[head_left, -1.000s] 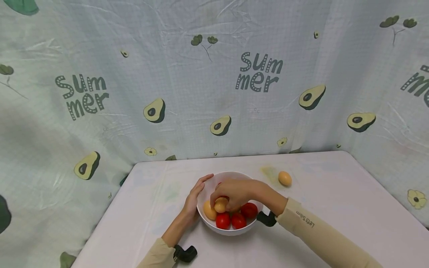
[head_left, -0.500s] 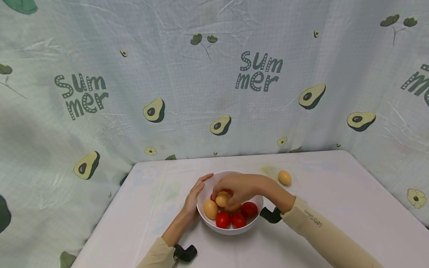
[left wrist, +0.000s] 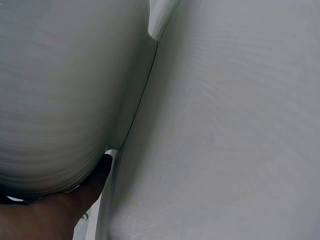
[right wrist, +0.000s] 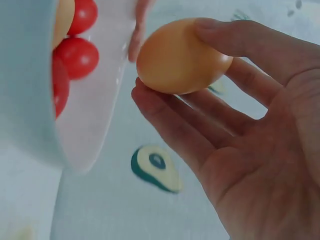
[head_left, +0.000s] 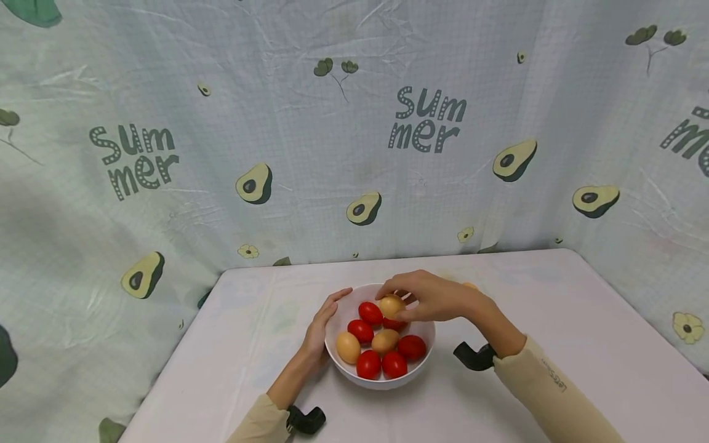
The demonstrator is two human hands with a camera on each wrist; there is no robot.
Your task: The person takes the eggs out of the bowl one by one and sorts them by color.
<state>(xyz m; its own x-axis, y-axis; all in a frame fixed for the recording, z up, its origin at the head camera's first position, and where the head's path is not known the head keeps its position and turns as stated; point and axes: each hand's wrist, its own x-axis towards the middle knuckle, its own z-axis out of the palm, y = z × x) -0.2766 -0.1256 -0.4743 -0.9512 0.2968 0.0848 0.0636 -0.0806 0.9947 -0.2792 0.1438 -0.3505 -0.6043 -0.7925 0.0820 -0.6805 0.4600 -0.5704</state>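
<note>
A white bowl (head_left: 382, 384) holds several red cherry tomatoes (head_left: 368, 364) and two brown eggs (head_left: 348, 348). Over its far right part, my right hand (head_left: 432, 296) pinches another egg (head_left: 391, 306) between thumb and fingertips. The right wrist view shows this egg (right wrist: 175, 57) close up, above the tomatoes (right wrist: 77, 57), with the palm of the hand (right wrist: 250, 165) behind it. Against the bowl's left side, my left hand (head_left: 323, 323) rests with its fingers extended. In the left wrist view, part of that hand (left wrist: 55, 215) touches the bowl's outer wall (left wrist: 60, 100).
One more egg (head_left: 470, 285) lies on the table beyond my right forearm, mostly hidden by it. The white-covered table (head_left: 266, 351) meets a hanging curtain (head_left: 310, 147) printed with avocados at the back. Black wrist cameras (head_left: 306, 420) jut out beside both wrists.
My right hand has moved up and to the right with the egg it pinches, uncovering tomatoes and an egg inside the bowl. The left hand has stayed at the bowl's side.
</note>
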